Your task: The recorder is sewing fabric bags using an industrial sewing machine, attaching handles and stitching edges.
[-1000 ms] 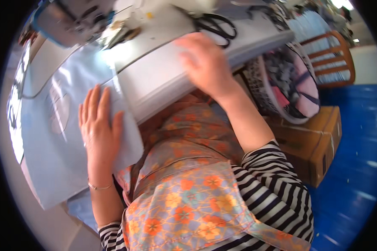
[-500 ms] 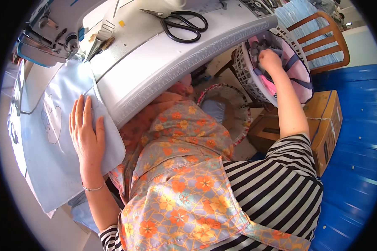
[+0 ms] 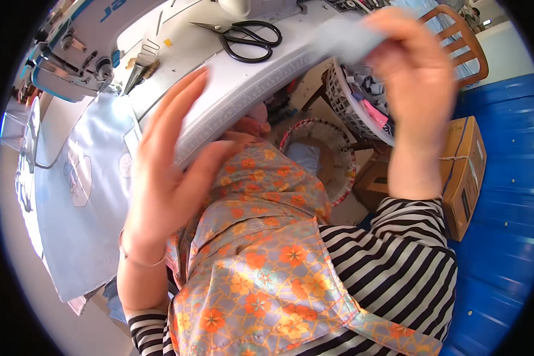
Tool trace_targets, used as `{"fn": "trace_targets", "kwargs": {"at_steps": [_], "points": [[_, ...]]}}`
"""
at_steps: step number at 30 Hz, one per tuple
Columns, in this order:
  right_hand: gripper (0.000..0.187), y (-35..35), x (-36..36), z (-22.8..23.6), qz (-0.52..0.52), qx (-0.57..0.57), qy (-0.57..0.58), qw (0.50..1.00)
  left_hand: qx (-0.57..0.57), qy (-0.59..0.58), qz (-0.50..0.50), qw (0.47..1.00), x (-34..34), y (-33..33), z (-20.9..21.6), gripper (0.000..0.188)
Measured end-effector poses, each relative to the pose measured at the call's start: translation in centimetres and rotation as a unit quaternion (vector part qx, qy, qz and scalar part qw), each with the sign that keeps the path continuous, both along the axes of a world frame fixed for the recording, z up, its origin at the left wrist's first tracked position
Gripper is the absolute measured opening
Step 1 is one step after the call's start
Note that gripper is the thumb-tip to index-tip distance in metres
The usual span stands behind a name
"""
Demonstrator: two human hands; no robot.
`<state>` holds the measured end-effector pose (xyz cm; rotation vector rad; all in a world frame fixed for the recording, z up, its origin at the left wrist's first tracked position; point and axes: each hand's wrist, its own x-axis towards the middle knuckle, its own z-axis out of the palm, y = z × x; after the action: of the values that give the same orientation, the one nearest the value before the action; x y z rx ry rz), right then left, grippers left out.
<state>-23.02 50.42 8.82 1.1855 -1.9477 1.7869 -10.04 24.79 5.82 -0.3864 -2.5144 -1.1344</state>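
Note:
My right hand is raised above the table's right end, its fingers closed on a light blue piece of fabric that is blurred by motion. Off the table's near edge, my left hand hovers with fingers stretched and the thumb apart, holding nothing. Beside it a pale blue cloth panel with a small appliqué hangs from the sewing machine. Black-handled scissors lie on the white table.
A ruler strip runs along the table's front edge. A white plastic basket of scraps stands at the right, near a cardboard box and a wooden chair. Below is a round, red-trimmed basket.
My right hand has come up out of the white basket with the light blue fabric and moved over the table. My left hand has lifted off the cloth panel and shifted right.

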Motion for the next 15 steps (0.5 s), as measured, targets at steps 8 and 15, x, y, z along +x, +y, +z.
{"fn": "trace_targets", "kwargs": {"at_steps": [8, 15], "points": [[0.017, -7.3, 3.7, -3.5, 0.16, -0.133, -0.306, 0.929, 0.353, -0.197, -0.063, 0.912, -1.6, -1.9, -1.8, 0.014], [0.014, -6.0, 1.7, -5.7, 0.185, -0.209, -0.386, 0.88, 0.336, -0.18, 0.079, 0.921, 2.8, -9.1, -0.9, 0.011]]}}
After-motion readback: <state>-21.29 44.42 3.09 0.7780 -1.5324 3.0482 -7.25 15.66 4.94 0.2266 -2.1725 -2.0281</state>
